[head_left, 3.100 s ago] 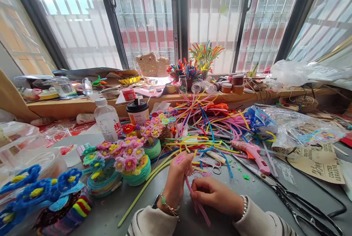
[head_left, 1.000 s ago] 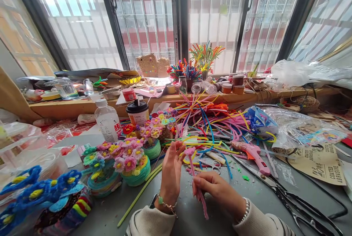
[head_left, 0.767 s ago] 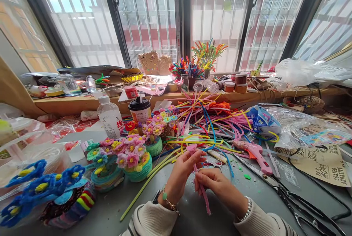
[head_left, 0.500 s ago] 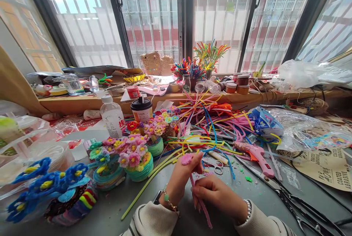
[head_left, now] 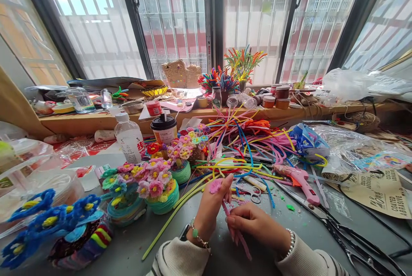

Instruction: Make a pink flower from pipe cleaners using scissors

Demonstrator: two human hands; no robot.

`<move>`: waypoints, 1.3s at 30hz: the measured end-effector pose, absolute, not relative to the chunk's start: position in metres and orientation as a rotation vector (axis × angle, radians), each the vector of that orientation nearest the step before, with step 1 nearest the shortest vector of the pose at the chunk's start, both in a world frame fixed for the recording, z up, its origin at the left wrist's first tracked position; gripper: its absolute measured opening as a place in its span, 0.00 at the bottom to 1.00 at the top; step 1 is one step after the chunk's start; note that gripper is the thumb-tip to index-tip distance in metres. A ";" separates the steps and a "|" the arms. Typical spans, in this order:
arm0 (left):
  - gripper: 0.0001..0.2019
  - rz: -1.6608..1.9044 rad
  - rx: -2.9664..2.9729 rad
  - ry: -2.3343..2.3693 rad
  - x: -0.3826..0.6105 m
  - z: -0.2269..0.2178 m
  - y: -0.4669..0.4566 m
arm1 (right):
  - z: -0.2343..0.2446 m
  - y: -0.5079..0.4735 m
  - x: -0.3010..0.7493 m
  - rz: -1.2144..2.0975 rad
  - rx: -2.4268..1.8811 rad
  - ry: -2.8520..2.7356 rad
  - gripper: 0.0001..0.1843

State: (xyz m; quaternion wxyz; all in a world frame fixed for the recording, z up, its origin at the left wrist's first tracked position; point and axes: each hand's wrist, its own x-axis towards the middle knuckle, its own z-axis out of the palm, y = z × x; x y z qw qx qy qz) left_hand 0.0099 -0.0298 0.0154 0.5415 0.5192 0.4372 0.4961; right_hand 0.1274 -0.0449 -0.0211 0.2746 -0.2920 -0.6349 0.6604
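My left hand point(head_left: 210, 207) is closed, with a fuzzy pink pipe cleaner point(head_left: 243, 245) running down from beneath its thumb. A fluffy pink flower-like piece point(head_left: 215, 186) shows on top of that hand, by the base of the fingers; what holds it there is hidden. To the right, my right hand point(head_left: 255, 223) pinches the same pipe cleaner between thumb and fingers, and its lower end hangs free below. Just behind the hands lie small scissors point(head_left: 254, 194). Long yellow-green pipe cleaners point(head_left: 170, 220) stretch along the table left of my left hand.
Pots of fuzzy flowers point(head_left: 156, 181) stand at left, with blue flowers point(head_left: 51, 220) nearer. Behind are a bottle point(head_left: 128, 138), a lidded cup point(head_left: 164, 129) and a pipe-cleaner heap point(head_left: 254, 134). A pink glue gun point(head_left: 302, 181) and large black-handled shears point(head_left: 337, 228) lie at right.
The pipe cleaner's free end and my right hand have shifted slightly right. My left hand stays closed, its fingertips a little higher. The whole view has moved slightly.
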 end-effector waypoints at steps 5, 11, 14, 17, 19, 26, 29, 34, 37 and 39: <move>0.21 1.178 1.197 1.033 0.010 0.017 -0.031 | -0.024 -0.043 0.128 1.802 -0.784 -1.697 0.23; 0.16 1.153 1.108 0.956 0.009 0.015 -0.027 | -0.017 -0.040 0.128 1.578 -0.845 -1.593 0.23; 0.12 1.068 1.135 0.882 0.010 0.013 -0.025 | -0.013 -0.037 0.132 1.479 -0.865 -1.530 0.23; 0.11 1.068 1.156 0.864 0.009 0.013 -0.024 | -0.011 -0.035 0.136 1.455 -0.897 -1.501 0.22; 0.10 1.129 1.099 0.885 0.008 0.012 -0.024 | -0.010 -0.034 0.138 1.485 -0.923 -1.510 0.21; 0.10 1.217 0.990 0.920 0.007 0.010 -0.024 | -0.010 -0.036 0.139 1.520 -0.966 -1.463 0.23; 0.10 1.206 1.015 0.929 0.006 0.008 -0.023 | -0.010 -0.034 0.141 1.556 -0.969 -1.454 0.23; 0.10 1.352 0.932 0.957 0.006 0.005 -0.021 | -0.009 -0.033 0.140 1.475 -1.039 -1.441 0.21; 0.10 1.244 0.970 0.932 0.007 0.005 -0.022 | -0.008 -0.031 0.143 1.464 -1.065 -1.478 0.22; 0.10 1.197 0.990 0.935 0.007 0.005 -0.022 | -0.007 -0.027 0.152 1.326 -1.098 -1.547 0.21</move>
